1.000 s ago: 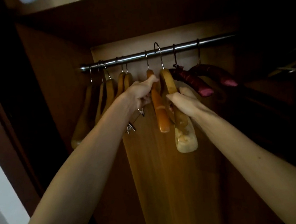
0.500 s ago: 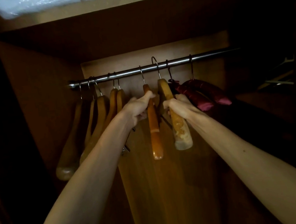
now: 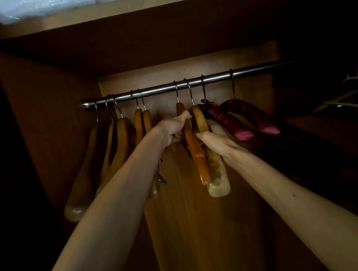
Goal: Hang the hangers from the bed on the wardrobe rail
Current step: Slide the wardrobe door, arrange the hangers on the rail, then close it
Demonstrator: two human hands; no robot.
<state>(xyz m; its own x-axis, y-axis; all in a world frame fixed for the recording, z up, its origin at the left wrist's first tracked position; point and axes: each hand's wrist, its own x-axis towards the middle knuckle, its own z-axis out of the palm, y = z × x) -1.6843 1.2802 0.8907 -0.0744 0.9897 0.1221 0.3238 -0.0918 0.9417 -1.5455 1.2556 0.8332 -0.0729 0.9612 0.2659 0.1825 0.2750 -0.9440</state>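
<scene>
A steel wardrobe rail (image 3: 212,80) runs across the dark wooden wardrobe. Several wooden hangers (image 3: 121,141) hang at its left end. In the middle hang an orange wooden hanger (image 3: 200,164) and, right beside it, a pale wooden hanger (image 3: 218,179), both hooked over the rail. My left hand (image 3: 173,128) grips the orange hanger near its top. My right hand (image 3: 213,141) is closed around the pale hanger's arm. Two dark red padded hangers (image 3: 229,122) hang to the right.
A shelf (image 3: 159,2) sits above the rail with white wrapped bedding (image 3: 71,0) on it. The wardrobe's left side wall (image 3: 47,127) is close to the leftmost hangers. A dim side compartment at right holds more hangers (image 3: 342,100).
The view has tilted up, so the rail sits lower in frame. The pale hanger has moved left, close against the orange one. Both hands keep their grips.
</scene>
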